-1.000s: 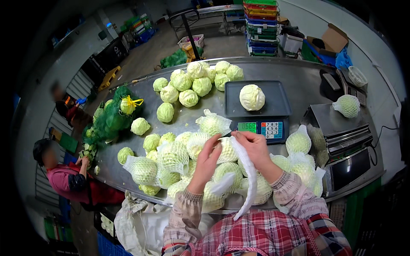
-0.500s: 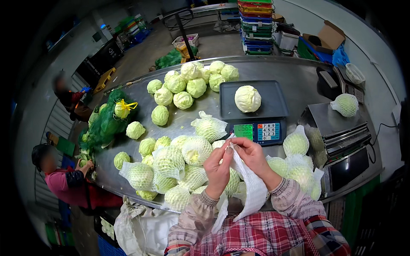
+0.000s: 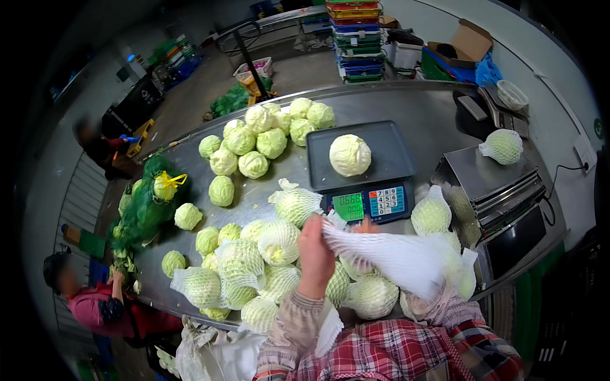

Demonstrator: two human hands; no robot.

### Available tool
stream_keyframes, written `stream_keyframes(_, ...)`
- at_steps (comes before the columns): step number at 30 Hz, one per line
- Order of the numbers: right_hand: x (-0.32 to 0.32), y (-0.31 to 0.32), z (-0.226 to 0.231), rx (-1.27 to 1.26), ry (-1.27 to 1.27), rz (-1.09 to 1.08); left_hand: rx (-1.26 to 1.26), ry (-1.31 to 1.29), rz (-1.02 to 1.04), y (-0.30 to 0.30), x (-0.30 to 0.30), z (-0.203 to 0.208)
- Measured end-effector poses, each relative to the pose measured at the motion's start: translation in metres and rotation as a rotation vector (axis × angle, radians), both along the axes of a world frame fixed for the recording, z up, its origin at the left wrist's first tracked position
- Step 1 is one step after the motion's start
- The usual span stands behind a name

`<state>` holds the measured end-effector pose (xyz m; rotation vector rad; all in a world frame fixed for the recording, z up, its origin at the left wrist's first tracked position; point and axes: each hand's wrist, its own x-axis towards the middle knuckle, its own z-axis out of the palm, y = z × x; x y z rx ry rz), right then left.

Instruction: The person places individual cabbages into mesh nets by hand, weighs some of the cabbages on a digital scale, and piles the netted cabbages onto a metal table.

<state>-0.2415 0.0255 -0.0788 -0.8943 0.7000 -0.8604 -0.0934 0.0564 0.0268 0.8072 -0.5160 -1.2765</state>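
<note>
My left hand (image 3: 316, 251) is closed on one end of a white foam net sleeve (image 3: 387, 251), which stretches across to the right. The sleeve covers most of my right hand (image 3: 366, 225); only fingertips show above its upper edge, so its grip is hidden. Just beyond my hands, a bare cabbage (image 3: 350, 155) sits on the dark tray of a digital scale (image 3: 368, 203) with a lit green display. Several cabbages in foam nets (image 3: 240, 263) are heaped left of and beneath my hands. More netted cabbages (image 3: 431, 213) lie to the right.
Bare cabbages (image 3: 271, 143) are piled farther back on the metal table (image 3: 438, 120). A green mesh sack (image 3: 152, 200) of cabbages lies at the left, near a co-worker (image 3: 101, 298). At the right stands a metal machine (image 3: 492, 184) with a netted cabbage (image 3: 503, 147) on top.
My hands, earlier pinching the sleeve's end together, have moved apart. The sleeve has swung up and now lies across my right hand. The view has shifted slightly.
</note>
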Motion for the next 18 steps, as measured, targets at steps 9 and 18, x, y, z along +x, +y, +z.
stream_keyframes(9,-0.031,-0.047,0.087,0.001,-0.306,-0.043,0.108,0.002,-0.567,-0.029,0.012,-0.024)
stream_keyframes(18,-0.01,-0.202,0.019,-0.277,0.891,-0.849,-0.025,-0.924,-0.035,-0.257,0.034,-0.08)
